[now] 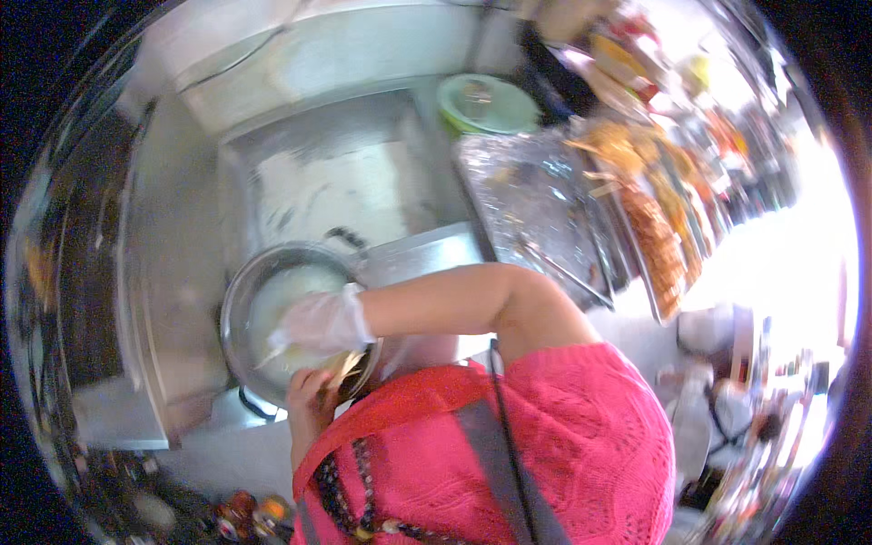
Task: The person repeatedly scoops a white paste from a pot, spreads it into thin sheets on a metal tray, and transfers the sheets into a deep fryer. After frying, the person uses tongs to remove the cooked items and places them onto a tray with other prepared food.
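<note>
A metal pot (235,300) with dark handles holds pale, cloudy liquid (300,279). My right hand (317,327), in a thin clear plastic glove, reaches down inside the pot. Its fingers are blurred, and I cannot tell whether they grip anything; a pale sliver shows by the fingertips. At the near rim, my bare left hand (312,392) holds a bundle of thin wooden skewers (347,368) slanting over the pot. What lies under the liquid is hidden.
Beyond the pot is a recessed metal basin (327,184). To the right sit a green tub (487,109), a shiny metal tray (531,197) with tongs (572,276) on it, and skewered browned food (647,231). A metal ledge (170,272) runs along the left.
</note>
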